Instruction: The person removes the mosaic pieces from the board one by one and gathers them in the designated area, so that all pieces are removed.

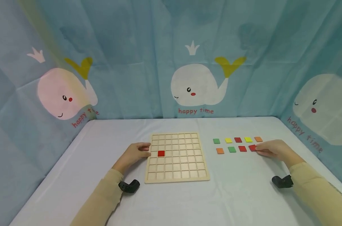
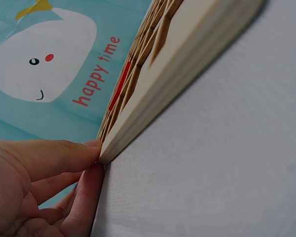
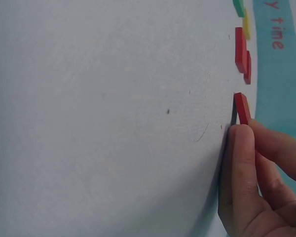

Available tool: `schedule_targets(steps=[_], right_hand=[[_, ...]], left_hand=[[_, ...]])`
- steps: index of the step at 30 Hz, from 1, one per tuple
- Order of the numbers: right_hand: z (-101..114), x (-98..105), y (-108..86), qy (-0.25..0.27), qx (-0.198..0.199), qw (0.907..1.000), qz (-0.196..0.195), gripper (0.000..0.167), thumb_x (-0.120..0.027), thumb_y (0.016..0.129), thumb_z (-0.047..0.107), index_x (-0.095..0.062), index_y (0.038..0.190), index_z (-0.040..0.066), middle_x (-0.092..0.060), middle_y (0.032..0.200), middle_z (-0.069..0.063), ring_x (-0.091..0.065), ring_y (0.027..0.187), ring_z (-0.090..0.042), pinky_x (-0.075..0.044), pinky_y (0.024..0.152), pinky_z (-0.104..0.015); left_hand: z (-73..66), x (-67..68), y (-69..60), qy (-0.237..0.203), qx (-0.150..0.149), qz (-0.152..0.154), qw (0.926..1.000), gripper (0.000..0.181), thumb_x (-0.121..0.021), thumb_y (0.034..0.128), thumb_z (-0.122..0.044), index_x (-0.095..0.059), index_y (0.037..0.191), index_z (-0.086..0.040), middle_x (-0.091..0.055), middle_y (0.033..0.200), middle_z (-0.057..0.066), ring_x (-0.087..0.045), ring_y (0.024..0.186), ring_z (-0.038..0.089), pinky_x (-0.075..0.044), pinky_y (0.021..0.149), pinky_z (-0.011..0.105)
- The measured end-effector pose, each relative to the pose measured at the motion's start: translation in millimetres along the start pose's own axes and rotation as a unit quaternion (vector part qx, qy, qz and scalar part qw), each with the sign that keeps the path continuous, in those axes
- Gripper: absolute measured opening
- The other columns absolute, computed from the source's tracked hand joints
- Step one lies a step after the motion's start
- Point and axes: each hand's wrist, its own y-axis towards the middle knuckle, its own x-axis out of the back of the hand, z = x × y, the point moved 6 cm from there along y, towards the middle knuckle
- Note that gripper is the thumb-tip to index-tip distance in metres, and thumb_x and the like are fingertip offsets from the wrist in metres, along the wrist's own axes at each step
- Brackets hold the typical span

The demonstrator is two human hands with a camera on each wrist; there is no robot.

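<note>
A square wooden grid board [image 1: 173,166] lies on the white table, with one red tile [image 1: 161,153] in a cell near its left side. At the board's left edge, my left hand [image 1: 133,154] pinches the rim between thumb and finger; the left wrist view shows the thumb [image 2: 64,157] on the board's edge. My right hand [image 1: 274,150] pinches another red tile [image 3: 241,106] by one end, at the right end of the near row of loose tiles. That tile is slightly tilted in the right wrist view. Beside it lies a red tile [image 1: 242,148].
Loose tiles lie in two rows right of the board: a green tile [image 1: 216,141], a yellow tile [image 1: 228,140], an orange tile [image 1: 220,151] and several others. A blue whale-print curtain [image 1: 142,88] stands behind the table [image 1: 171,204]. Both wrists carry black devices [image 1: 129,186].
</note>
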Motion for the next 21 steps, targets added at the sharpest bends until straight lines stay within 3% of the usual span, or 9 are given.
schedule_targets(steps=[13,21], right_hand=[[-3.0,-1.3,5.7,-0.018,-0.040,0.9979,-0.048,0.067,-0.067,0.095,0.015,-0.033,0.143,-0.018,-0.063,0.066,-0.002,-0.068,0.057,-0.010,-0.055,0.064,-0.020],[-2.6,-1.9,5.3,-0.014,-0.019,0.9991,-0.034,0.069,-0.067,0.094,0.015,-0.032,0.143,-0.018,-0.062,0.065,0.002,-0.068,0.058,-0.008,-0.055,0.064,-0.020]], left_hand=[[0.2,0.2,0.8,0.002,-0.004,0.004,1.0000,0.053,-0.073,0.0889,-0.018,-0.058,0.139,-0.007,-0.066,0.126,0.013,-0.059,0.119,0.025,-0.049,0.097,0.038],[0.8,0.3,-0.8,0.006,-0.010,0.007,0.9999,0.053,-0.070,0.0905,-0.018,-0.057,0.141,-0.008,-0.064,0.129,0.015,-0.058,0.121,0.028,-0.047,0.100,0.042]])
